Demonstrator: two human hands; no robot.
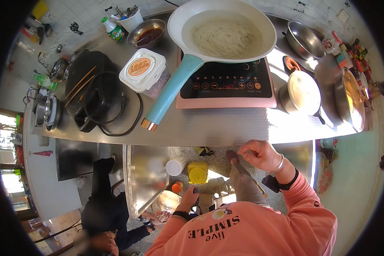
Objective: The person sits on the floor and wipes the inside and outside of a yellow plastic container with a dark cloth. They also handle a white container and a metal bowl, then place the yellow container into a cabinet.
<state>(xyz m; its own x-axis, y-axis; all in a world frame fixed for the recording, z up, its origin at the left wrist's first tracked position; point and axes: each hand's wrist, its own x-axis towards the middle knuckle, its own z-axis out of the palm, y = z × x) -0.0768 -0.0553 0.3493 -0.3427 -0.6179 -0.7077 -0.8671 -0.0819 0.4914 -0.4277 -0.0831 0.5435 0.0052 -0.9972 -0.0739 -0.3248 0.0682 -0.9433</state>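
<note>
A white frying pan [176, 33] with a turquoise handle [174, 91] stands on a pink-framed induction cooker [225, 103]. Pale noodles [225, 36] lie in the water inside it. My right hand [259, 155], its fingers curled, is just off the counter's front edge, below the cooker; whether it grips anything is unclear. Lower down, close to my body, my left hand [188, 196] is curled beside a small dark object [196, 189] at its fingertips. I cannot tell whether that object is held. Neither hand touches the pan.
Left on the counter [195, 128] are a lidded plastic tub [144, 68], a bowl of dark sauce [150, 33] and a black corded appliance [92, 86] bearing chopsticks [80, 86]. A lidded pot [302, 92] stands right. Below, a cabinet door [147, 172] hangs open near another person [105, 204].
</note>
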